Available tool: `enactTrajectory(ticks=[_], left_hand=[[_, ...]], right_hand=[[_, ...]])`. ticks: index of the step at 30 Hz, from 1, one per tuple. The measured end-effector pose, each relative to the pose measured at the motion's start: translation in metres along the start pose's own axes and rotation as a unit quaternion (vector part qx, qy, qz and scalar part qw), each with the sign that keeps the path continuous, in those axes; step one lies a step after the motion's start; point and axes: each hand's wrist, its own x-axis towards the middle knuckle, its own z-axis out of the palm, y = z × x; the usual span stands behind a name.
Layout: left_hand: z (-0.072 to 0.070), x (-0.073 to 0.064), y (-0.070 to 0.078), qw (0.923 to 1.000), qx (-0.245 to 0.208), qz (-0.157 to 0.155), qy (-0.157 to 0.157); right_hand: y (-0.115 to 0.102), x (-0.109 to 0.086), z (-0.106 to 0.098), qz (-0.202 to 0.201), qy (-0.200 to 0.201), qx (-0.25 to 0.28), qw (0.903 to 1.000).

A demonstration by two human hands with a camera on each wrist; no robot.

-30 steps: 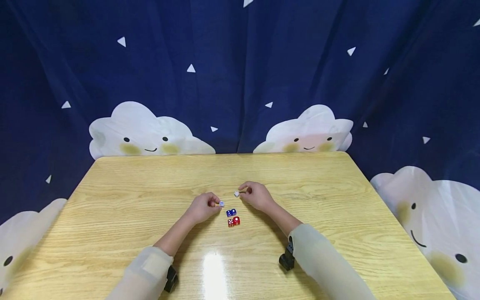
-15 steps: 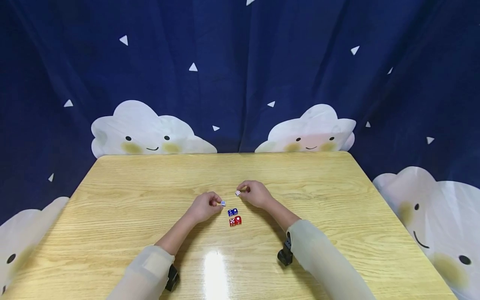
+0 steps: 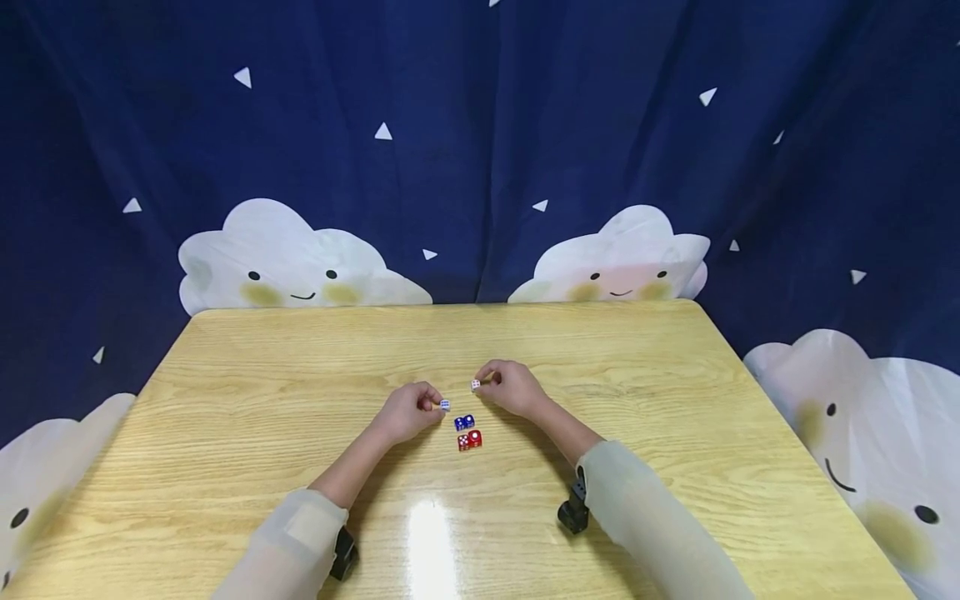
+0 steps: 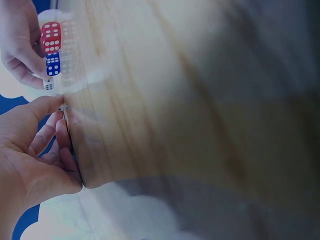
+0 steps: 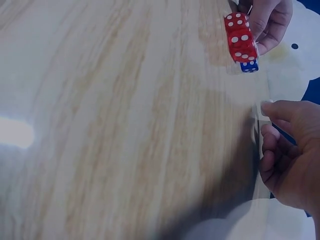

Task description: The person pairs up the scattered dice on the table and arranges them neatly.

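Observation:
My left hand (image 3: 406,412) pinches a white die with blue pips (image 3: 445,405) between thumb and index finger, low over the table. Farther back, the right hand (image 3: 513,388) has thumb and index finger around another white die (image 3: 476,384), whose pips look reddish in the head view. Between the hands, slightly nearer the body, two blue dice (image 3: 464,422) stand side by side. In front of them sits a pair of red dice (image 3: 469,440), also together. The left wrist view shows a red die (image 4: 51,36) and a blue die (image 4: 53,64) beside the right hand.
The dice rest on a light wooden table (image 3: 247,400). Behind it hangs a dark blue curtain (image 3: 450,100) with white clouds and triangles. Small black cameras sit at the wrists, and a bright glare (image 3: 430,546) lies on the near tabletop.
Both hands stay nearly in place with their white dice. The right hand's die has turned slightly, showing a different face. The blue and red dice have not moved on the table.

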Motion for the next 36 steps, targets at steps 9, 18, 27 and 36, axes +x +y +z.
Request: enactTrajectory(ticks=[9, 18, 27, 36], left_hand=[[-0.001, 0.0, -0.002, 1.0, 0.0, -0.005, -0.004], [-0.003, 0.0, 0.0, 1.0, 0.005, -0.006, -0.003], [-0.003, -0.001, 0.001, 1.0, 0.0, 0.0, -0.003], [-0.001, -0.001, 0.001, 1.0, -0.002, 0.001, -0.004]], right_hand=[[-0.01, -0.005, 0.0, -0.016, -0.008, 0.006, 0.9998], [-0.011, -0.006, 0.002, -0.035, -0.007, 0.002, 0.9993], [-0.015, -0.009, 0.004, -0.038, -0.018, 0.007, 0.9991], [-0.017, -0.012, 0.006, -0.036, -0.026, 0.017, 0.9989]])
